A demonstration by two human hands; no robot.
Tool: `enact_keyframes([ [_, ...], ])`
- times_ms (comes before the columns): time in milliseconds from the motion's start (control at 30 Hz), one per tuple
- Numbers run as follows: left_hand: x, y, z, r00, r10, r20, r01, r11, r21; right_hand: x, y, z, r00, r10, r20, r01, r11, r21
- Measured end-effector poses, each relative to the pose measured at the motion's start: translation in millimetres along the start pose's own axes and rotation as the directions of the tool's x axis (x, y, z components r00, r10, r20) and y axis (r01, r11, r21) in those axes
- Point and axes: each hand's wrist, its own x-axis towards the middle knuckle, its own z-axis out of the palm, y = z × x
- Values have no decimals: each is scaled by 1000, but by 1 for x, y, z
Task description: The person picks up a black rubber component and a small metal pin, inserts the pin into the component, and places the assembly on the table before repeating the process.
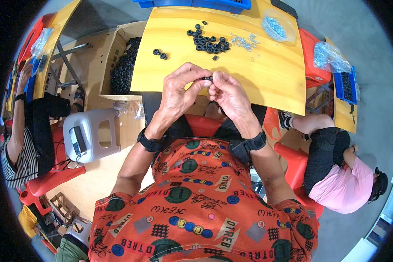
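Note:
Over the near edge of a yellow wood-grain table (161, 30), my left hand (177, 92) and my right hand (229, 94) meet fingertip to fingertip. Both pinch one small black part (208, 78), largely hidden by the fingers; a bluish bit shows on it. Beyond them lies a loose cluster of small round black parts (209, 44), like rollers or knobs. A few similar black parts (163, 56) sit apart to the left. Right of the cluster, tiny silvery pieces (244, 42) are scattered. A clear round tub (276, 28) holds small light-blue pieces.
A blue tray (196, 3) stands at the table's far edge. On the left, a cardboard box (107, 78) holds many black parts, near a white stool (91, 135). Co-workers sit left and right, the right one in a pink top (345, 185), beside other yellow tables.

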Motion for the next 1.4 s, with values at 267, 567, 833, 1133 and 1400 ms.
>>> enact_keyframes([
  [267,-3,1,-1,999,-34,19,35,997,-75,2,0,-2,1000,-8,20,9,999,-50],
  [567,-2,-2,-4,998,-52,20,52,997,-52,4,-7,-16,990,63,128,-46,991,-128],
  [833,-8,0,-2,1000,-23,-11,23,998,-51,-3,-12,-2,993,33,114,-20,993,-113],
  [1133,-9,5,0,989,136,-53,-137,990,-15,-8,-4,3,978,-44,204,35,998,47],
  [1400,-10,14,-4,966,255,44,-257,964,59,-22,-5,9,985,-34,169,35,999,-5],
])
